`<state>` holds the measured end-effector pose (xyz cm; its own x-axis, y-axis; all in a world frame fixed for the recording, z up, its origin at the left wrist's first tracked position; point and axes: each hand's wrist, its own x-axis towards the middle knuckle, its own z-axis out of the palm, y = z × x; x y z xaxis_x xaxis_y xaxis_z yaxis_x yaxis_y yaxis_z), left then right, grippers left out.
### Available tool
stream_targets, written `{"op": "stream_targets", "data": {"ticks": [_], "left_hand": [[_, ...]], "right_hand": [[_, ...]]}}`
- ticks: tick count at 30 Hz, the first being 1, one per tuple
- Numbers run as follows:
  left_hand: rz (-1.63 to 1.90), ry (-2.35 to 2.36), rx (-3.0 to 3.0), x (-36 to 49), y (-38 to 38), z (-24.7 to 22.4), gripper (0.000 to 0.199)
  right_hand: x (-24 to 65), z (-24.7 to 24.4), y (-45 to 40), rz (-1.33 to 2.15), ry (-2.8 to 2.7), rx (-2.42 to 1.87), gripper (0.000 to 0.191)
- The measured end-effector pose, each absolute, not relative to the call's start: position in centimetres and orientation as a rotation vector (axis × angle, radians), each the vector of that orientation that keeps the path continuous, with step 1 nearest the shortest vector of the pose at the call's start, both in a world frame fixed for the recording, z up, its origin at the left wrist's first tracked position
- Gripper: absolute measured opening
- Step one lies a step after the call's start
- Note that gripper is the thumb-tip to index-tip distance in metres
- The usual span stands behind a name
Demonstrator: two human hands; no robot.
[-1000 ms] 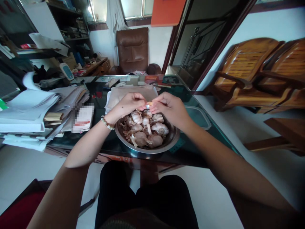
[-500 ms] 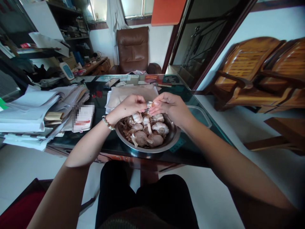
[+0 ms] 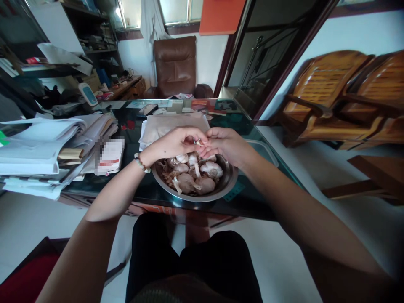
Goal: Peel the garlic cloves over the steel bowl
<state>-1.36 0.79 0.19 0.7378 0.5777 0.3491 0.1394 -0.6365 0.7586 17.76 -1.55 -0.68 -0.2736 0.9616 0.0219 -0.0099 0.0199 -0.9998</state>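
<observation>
Slip risk: small pale piece [image 3: 198, 143], tiny between crowded fingertips, could drop among the garlic bulbs [image 3: 205, 185] if my pinch loosens. Bulbs sit in the metal bowl [image 3: 195, 199], near side of the desk [image 3: 252, 206]; a low wrist could nudge it. My left hand [image 3: 176, 141]: narrow, pinching the piece. My right hand [image 3: 232, 147]: fingers bunched beside it; whether they grip, cannot tell.

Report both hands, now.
Left hand: fingers pinched on a small pale piece above the bowl.
Right hand: fingers curled at the same piece.
</observation>
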Motion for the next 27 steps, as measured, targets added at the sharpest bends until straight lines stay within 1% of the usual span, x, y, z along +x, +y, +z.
{"op": "stream_targets", "data": {"ticks": [3, 6, 8, 9, 14, 20, 23, 27], "left_hand": [[0.820, 0.587, 2.175, -1.3, 1.2, -0.1, 0.015], [0.973, 0.663, 2.037, -1.2, 1.7, -0.4, 0.017], [1.017, 0.721, 1.847, -1.0, 1.9, -0.5, 0.019], [1.016, 0.746, 1.751, -0.9, 1.8, -0.4, 0.020], [0.978, 0.811, 1.510, -0.6, 1.1, 0.1, 0.017], [0.944, 0.833, 1.536, -0.4, 0.9, 0.5, 0.013], [1.002, 0.864, 1.554, -0.5, 1.2, 0.4, 0.008], [1.025, 0.843, 1.615, -0.8, 1.6, 0.0, 0.009]], "right_hand": [[17.7, -0.7, -1.6, 1.382, -1.403, -1.042, 0.011], [17.4, -0.7, -1.7, 1.301, -1.380, -1.005, 0.020], [17.1, -0.7, -1.9, 1.209, -1.376, -1.024, 0.026], [17.0, -0.7, -2.0, 1.158, -1.393, -1.057, 0.026], [16.6, -0.4, -2.4, 0.959, -1.597, -1.238, 0.014], [17.0, -0.5, -2.3, 0.882, -1.701, -1.268, 0.009], [17.2, -1.0, -2.1, 0.721, -1.820, -1.292, 0.009], [17.3, -1.5, -1.8, 0.502, -1.962, -1.319, 0.008]]}}
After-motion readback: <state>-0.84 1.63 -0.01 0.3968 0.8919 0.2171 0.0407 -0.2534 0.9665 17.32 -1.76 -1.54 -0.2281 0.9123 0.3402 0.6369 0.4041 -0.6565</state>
